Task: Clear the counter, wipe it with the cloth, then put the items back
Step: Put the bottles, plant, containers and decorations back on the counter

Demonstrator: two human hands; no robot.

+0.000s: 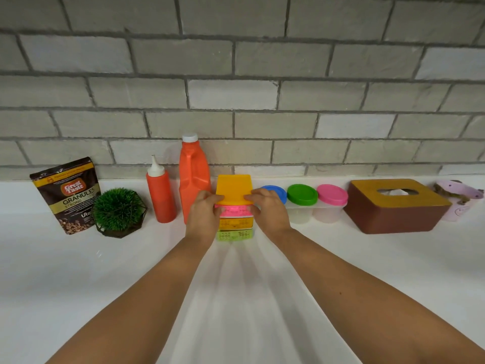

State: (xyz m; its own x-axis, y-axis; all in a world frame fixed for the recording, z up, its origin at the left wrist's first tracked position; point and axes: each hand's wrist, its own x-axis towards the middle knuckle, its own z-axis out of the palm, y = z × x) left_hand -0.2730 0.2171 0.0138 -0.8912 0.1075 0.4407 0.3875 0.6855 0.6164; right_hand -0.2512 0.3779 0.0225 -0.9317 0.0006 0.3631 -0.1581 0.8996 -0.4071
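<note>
A small plastic drawer unit (234, 190) with an orange top and pink, orange and green drawers stands on the white counter (78, 271) near the wall. My left hand (203, 214) grips its left side and my right hand (267, 210) grips its right side, thumbs on the orange top. Along the wall stand a coffee granules pouch (68, 195), a small green plant (118, 212), a red squeeze bottle (160, 193) and an orange jug (194, 177). No cloth is in view.
Right of the drawers stand three clear jars with blue (275, 193), green (302, 194) and pink (332, 195) lids, a brown tissue box (393, 208) and a pink pot (462, 200). A grey brick wall backs the counter.
</note>
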